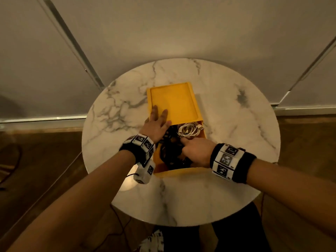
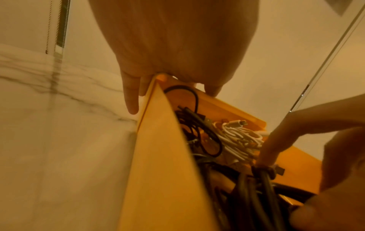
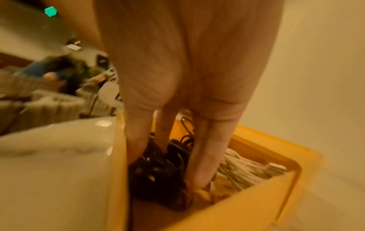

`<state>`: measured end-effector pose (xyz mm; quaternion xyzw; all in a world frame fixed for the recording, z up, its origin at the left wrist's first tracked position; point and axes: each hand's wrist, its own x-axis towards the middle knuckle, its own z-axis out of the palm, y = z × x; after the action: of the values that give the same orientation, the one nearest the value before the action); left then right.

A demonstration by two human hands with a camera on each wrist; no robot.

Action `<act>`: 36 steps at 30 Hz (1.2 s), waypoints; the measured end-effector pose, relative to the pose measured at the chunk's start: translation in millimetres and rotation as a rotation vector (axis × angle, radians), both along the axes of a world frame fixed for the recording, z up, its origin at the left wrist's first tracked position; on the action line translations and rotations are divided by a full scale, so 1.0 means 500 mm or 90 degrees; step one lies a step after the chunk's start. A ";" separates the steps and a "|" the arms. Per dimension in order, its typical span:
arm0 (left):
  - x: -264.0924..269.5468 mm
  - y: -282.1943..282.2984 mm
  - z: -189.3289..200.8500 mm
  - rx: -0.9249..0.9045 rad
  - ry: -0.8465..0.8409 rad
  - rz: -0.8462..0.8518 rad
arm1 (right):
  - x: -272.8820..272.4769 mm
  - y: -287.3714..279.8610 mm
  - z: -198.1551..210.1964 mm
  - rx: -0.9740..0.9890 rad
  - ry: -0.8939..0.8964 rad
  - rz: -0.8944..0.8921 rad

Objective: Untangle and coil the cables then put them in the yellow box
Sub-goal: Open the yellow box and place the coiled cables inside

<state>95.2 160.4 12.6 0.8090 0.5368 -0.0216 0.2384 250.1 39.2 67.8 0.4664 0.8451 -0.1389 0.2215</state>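
The yellow box (image 1: 181,172) lies in the middle of the round marble table, its yellow lid (image 1: 178,102) covering the far part. In the uncovered near part lie a coiled white cable (image 1: 189,131) and bundled black cables (image 1: 171,151). My left hand (image 1: 160,115) rests flat on the lid's near left corner with straight fingers. My right hand (image 1: 189,146) reaches into the box. In the right wrist view its straight fingers (image 3: 209,148) press down on the black cables (image 3: 158,168), beside the white coil (image 3: 247,168). The left wrist view shows the box wall (image 2: 162,156) and both cables inside.
The marble table (image 1: 218,197) has bare top on all sides of the box. Pale blinds hang behind it. Dark thin wires trail over the wooden floor (image 1: 36,160) at the left and under the table.
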 end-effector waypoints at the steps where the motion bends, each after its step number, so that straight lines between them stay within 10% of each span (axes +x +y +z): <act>1: 0.000 -0.002 0.002 -0.007 0.005 0.000 | -0.012 0.003 -0.005 0.010 -0.025 0.040; 17: -0.008 0.009 0.003 -0.060 0.066 -0.036 | -0.045 -0.034 -0.035 0.116 0.028 -0.165; 25: -0.017 0.002 -0.003 -0.031 0.088 -0.088 | -0.038 -0.223 -0.074 0.258 0.425 -0.392; 36: -0.036 -0.009 0.034 -0.073 0.024 -0.100 | -0.074 -0.187 -0.137 0.016 0.703 -0.692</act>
<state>77.5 156.0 29.3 0.8333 0.4738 -0.0858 0.2717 213.1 -54.3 -0.9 0.6811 0.4872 -0.4309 -0.3362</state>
